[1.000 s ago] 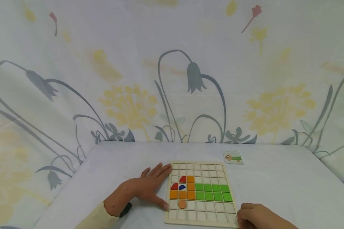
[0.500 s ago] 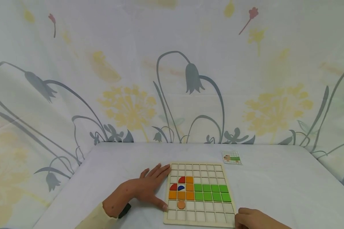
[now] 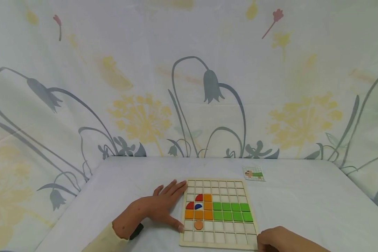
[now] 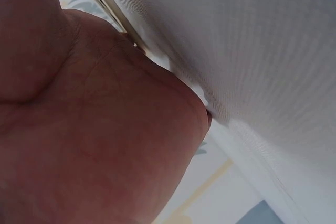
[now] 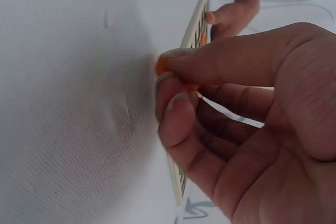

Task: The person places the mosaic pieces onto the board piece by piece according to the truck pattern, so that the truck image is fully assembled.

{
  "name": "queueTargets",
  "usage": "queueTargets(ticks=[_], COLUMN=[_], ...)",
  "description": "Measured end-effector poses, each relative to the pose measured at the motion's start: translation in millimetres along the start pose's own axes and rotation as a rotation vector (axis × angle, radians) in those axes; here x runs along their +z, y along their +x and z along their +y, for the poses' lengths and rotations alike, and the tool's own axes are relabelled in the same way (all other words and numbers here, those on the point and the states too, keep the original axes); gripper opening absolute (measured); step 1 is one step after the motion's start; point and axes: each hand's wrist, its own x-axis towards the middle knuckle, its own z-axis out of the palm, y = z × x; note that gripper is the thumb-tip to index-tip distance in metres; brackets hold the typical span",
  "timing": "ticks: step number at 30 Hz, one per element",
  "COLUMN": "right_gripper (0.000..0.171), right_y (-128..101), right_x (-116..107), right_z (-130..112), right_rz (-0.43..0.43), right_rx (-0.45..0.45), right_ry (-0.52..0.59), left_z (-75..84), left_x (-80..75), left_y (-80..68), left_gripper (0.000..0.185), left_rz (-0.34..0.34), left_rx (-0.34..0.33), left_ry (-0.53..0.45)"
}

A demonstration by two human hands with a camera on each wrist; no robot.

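A pale wooden grid board (image 3: 218, 238) lies on the table in the head view. Green square tiles (image 3: 235, 207) fill two rows on its right. Orange squares (image 3: 208, 206), red quarter-round tiles (image 3: 199, 198) and a blue-and-white tile (image 3: 198, 207) sit at the left, with an orange disc (image 3: 198, 225) below them. My left hand (image 3: 163, 207) is spread beside the board, thumb and fingertips at its left edge. At the lower right corner is my right hand (image 3: 281, 239). In the right wrist view, its thumb and fingers pinch a small orange piece (image 5: 161, 66), mostly covered by the fingers.
A small picture card (image 3: 253, 173) with a gridded, coloured pattern lies behind the board to the right. White cloth covers the table (image 3: 302, 196). A flower-printed curtain (image 3: 189, 105) rises at the table's back edge and along the sides.
My right hand has turned slightly at the board's lower right corner. The left hand and the tiles keep their places, while the whole head view has shifted a little.
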Motion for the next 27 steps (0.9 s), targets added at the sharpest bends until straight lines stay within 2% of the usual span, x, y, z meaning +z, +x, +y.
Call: queueTargets(ticks=[2,4,7,12,18,22,27], right_gripper=[0.015,0.014,0.013,0.017,0.014,0.016,0.016], right_y=[4.2,8.7,15.6,33.9,49.0,51.0,50.4], right_x=[-6.2,-11.4,-16.7,-20.7,-17.1,-13.8,-13.3], right_z=[-4.1,-6.0,-7.9,-6.6,-7.1,-6.9,-4.4], right_rz=[0.018,0.063,0.129,0.209,0.228,0.238,0.241], right_rx=[0.022,0.033,0.058,-0.022,0.041,0.073,0.078], right_ry=[0.079,0.104,0.072,-0.038,-0.001,0.028,0.006], left_z=[-0.3,-0.9,-1.4,-1.7,-0.7,-1.1,-2.1], left_x=[0.1,0.1,-0.1,0.2,-0.2,-0.4,0.0], left_y=[-0.3,-0.6,-0.8,0.6,0.6,0.3,0.4], left_gripper=[0.128,0.129,0.128,0.128,0.128,0.128,0.128], left_rz=[0.0,0.002,0.002,-0.003,-0.005,-0.005,-0.002], left_rx=[-0.007,-0.007,-0.004,0.002,0.009,0.007,0.013], left_ry=[0.001,0.001,-0.001,0.001,-0.01,-0.001,0.005])
